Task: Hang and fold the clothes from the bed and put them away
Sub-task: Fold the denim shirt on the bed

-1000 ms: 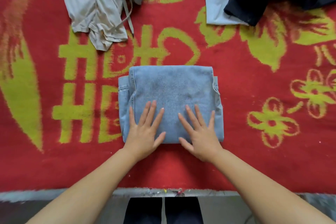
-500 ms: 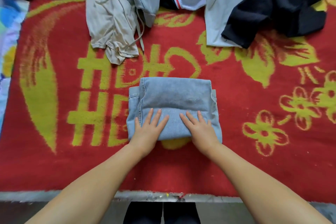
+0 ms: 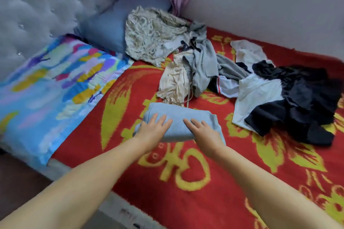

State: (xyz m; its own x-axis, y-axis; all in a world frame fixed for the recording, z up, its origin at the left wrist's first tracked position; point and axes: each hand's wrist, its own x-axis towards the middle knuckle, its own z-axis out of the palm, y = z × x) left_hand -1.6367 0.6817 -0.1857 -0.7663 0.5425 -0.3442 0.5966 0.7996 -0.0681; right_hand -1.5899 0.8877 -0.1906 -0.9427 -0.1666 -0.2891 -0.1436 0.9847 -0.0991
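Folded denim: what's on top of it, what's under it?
Both hands lie flat on the folded denim: left hand, right hand, fingers straight. Under it, the red blanket shows all round; the patch directly beneath is covered.

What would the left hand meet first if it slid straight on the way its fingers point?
Past the folded blue garment it rests on, the left hand would probably meet the beige top lying just beyond; depth is hard to judge.
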